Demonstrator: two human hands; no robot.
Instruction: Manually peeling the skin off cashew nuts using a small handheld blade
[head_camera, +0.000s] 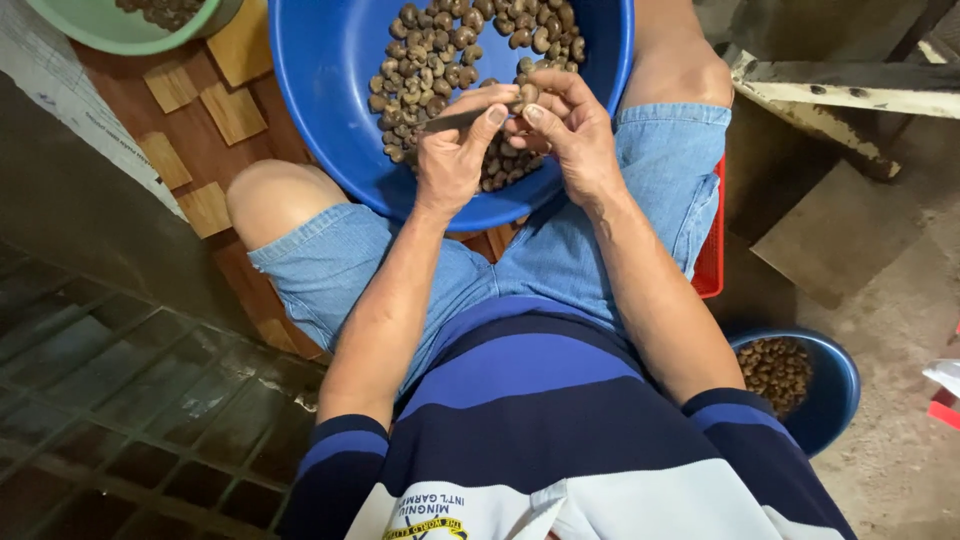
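A single brown nut (527, 94) was pinched between the fingertips of the right hand (570, 130) over the big blue basin (330, 80) of nuts (440, 60), while the left hand (455, 150) gripped a thin blade (462, 117) against it, a smaller blue bowl (835, 385) well apart.

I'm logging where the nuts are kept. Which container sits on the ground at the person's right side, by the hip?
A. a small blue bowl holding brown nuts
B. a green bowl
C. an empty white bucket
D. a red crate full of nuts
A: a small blue bowl holding brown nuts sits by the right hip; the green bowl lies far off at the upper left.
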